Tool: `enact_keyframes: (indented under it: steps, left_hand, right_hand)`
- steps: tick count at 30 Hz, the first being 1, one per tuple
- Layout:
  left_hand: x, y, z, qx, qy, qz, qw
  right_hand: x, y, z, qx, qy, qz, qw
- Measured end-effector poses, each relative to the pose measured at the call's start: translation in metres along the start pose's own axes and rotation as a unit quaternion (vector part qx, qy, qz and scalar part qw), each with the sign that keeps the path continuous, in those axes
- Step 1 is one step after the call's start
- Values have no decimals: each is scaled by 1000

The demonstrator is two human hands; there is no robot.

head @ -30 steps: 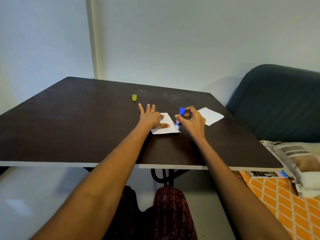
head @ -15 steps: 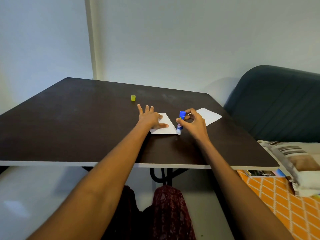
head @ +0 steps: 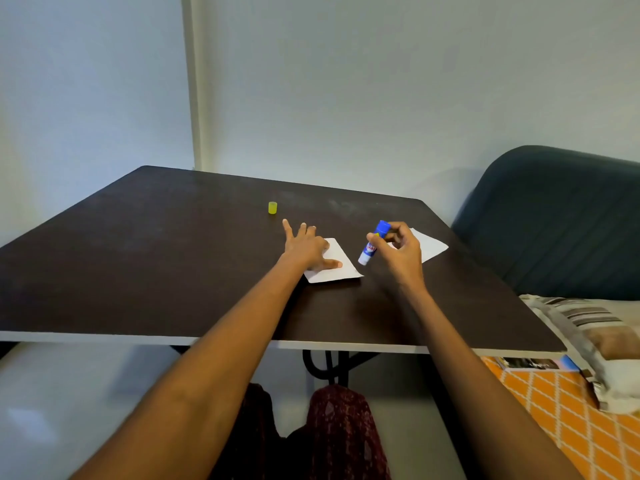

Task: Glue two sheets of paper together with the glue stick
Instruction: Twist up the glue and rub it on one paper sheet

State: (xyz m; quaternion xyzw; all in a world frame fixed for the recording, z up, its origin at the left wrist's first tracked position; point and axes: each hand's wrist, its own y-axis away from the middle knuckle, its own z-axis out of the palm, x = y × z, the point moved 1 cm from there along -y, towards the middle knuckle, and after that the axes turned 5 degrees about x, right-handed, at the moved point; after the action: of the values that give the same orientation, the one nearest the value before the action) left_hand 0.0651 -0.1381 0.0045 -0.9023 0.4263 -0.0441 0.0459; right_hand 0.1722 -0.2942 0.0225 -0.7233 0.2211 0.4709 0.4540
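With my left hand point(head: 306, 245) flat on the near sheet point(head: 337, 263) and my right hand point(head: 401, 249) gripping the uncapped glue stick point(head: 372, 244) tilted at its three-o'clock edge, gluing seems underway; the second sheet point(head: 431, 245), further toward three o'clock, remains unjoined.

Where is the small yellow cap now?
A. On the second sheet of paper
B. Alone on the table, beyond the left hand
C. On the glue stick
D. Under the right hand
B: the yellow cap stands alone on the table, beyond the left hand.
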Motion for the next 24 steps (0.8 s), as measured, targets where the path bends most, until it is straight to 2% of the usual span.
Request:
enact_keyframes:
  steps: [3, 6, 12, 14, 17, 18, 20, 22, 24]
  left_hand:
    - [0, 0, -4, 4, 25, 26, 999]
    - [-6, -1, -11, -24, 62, 46, 997]
    - [-29, -9, -28, -94, 56, 88, 990]
    - [-33, -14, -33, -71, 76, 81, 991]
    - [-40, -28, -35, 60, 171, 23, 983]
    - [-43, -33, -34, 109, 232, -7, 967]
    - [-47, -41, -32, 164, 399, -67, 900]
    - [-47, -51, -29, 143, 543, -113, 820]
    - [-45, -60, -27, 84, 630, -138, 760]
  right_hand:
    - [-4, -9, 4, 43, -60, 30, 997]
    - [-5, -18, 13, 58, -134, 80, 986]
    - [-1, -33, 57, 24, -126, 135, 982]
    - [0, -42, 72, 5, -118, 149, 982]
    - [6, -59, 97, -59, -97, 138, 984]
    - [8, -65, 105, -76, -67, 122, 987]
    - [13, -77, 119, -89, 3, 88, 992]
    - [20, -89, 133, -91, 48, 63, 993]
    - [27, -100, 143, -94, 71, 51, 992]
